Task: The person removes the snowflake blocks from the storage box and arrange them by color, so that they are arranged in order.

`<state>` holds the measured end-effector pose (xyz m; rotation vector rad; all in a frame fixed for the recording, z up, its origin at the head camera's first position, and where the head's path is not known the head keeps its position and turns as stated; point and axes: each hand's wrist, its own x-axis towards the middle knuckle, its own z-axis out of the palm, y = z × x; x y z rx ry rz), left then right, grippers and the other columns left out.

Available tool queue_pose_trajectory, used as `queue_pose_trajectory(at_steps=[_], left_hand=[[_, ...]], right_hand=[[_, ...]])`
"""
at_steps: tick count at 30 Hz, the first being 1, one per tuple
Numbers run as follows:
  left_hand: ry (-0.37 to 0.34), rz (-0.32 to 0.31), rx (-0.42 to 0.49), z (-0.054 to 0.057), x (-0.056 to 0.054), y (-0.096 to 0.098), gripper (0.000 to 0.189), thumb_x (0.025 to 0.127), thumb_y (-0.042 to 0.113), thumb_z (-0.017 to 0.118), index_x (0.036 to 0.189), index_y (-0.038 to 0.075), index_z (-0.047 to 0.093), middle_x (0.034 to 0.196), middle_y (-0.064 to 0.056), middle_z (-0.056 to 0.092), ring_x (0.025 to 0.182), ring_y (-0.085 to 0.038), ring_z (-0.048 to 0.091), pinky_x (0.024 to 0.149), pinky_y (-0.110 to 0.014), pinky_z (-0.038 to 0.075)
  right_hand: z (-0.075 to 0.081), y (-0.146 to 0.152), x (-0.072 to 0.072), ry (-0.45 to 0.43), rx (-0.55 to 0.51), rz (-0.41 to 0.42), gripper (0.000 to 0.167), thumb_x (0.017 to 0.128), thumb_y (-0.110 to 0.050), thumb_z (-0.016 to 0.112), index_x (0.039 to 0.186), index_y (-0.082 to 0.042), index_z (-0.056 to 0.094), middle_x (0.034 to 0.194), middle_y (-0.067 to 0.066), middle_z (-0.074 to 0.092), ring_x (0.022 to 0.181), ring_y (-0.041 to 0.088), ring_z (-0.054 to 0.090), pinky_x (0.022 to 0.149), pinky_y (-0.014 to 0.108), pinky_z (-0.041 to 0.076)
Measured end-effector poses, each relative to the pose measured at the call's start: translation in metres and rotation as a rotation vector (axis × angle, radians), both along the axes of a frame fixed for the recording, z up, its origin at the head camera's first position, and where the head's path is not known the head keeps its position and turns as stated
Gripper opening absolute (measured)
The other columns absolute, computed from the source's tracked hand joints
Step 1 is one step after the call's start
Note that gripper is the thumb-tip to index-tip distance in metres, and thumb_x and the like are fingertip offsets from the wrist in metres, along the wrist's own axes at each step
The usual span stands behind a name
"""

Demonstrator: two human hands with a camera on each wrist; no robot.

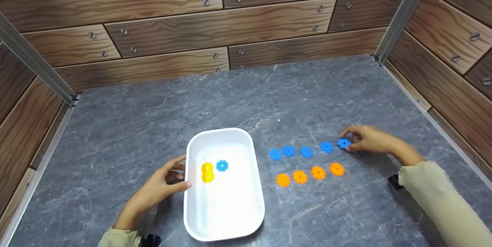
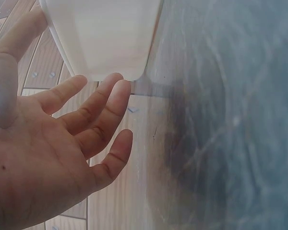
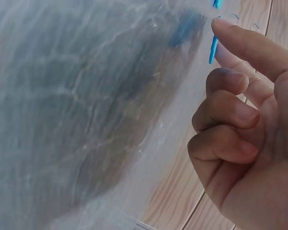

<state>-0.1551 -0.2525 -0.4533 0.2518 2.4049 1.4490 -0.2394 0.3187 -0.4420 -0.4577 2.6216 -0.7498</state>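
Beyond a sleeve [image 1: 442, 197] at four o'clock, the right hand [image 1: 372, 139] pinches a blue disc [image 1: 343, 142] at two o'clock from the tray [image 1: 232, 204], apparently extending a row [image 1: 306, 151], release needed next, the relaxed left hand [image 1: 159, 183] touching the tray.

1. Finding open grey tabletop [image 1: 215, 100] beyond the white tub [image 1: 234, 208], reaching back to the wood-patterned wall [image 1: 169, 31].
2. Meeting the left hand [image 1: 159, 184] at the tub's left wall, blocking a close pass.
3. Passing freely well left of the tub, beyond that hand.
4. Running into four blue discs [image 1: 306, 151] right of the tub, then the right hand [image 1: 372, 140] pinching a fifth disc [image 1: 343, 143].
5. Hitting four orange discs [image 1: 318, 172], also right of the tub.
6. Squeezing through a narrow lane between both rows, right of the tub.
7. Dropping freely into the tub's near end, but meeting overlapping yellow discs [image 1: 208, 177] and a lone blue disc [image 1: 222, 165] farther back inside.
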Motion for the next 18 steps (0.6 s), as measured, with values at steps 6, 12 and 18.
queue_pose_trajectory(at_steps=[6,12,18], left_hand=[[-0.007,0.006,-0.005,0.0,-0.0008,0.0004,0.08,0.084,0.025,0.075,0.149,0.005,0.033,0.13,-0.019,0.053,0.102,-0.022,0.055,0.091,-0.04,0.046],[-0.007,0.005,-0.003,-0.0006,-0.0009,-0.0001,0.08,0.084,0.025,0.075,0.149,0.004,0.034,0.13,-0.02,0.053,0.101,-0.022,0.055,0.091,-0.04,0.046],[-0.006,0.005,-0.002,-0.0007,-0.0012,-0.0004,0.08,0.084,0.025,0.075,0.149,0.005,0.034,0.13,-0.02,0.053,0.102,-0.023,0.055,0.091,-0.039,0.046]], right_hand=[[-0.0006,-0.002,-0.0014,0.004,0.025,0.0,0.034,0.086,-0.016,0.071,0.117,-0.007,0.062,0.077,0.002,0.051,0.063,0.011,0.043,0.056,0.024,0.036],[-0.0037,-0.0014,-0.0038,-0.01,0.018,0.015,0.035,0.085,-0.014,0.07,0.118,-0.005,0.062,0.078,0.002,0.05,0.065,0.012,0.042,0.057,0.025,0.036],[-0.0062,0.0006,-0.0042,-0.022,-0.004,0.02,0.036,0.086,-0.013,0.071,0.12,-0.005,0.061,0.076,0.001,0.049,0.063,0.01,0.04,0.056,0.024,0.035]])
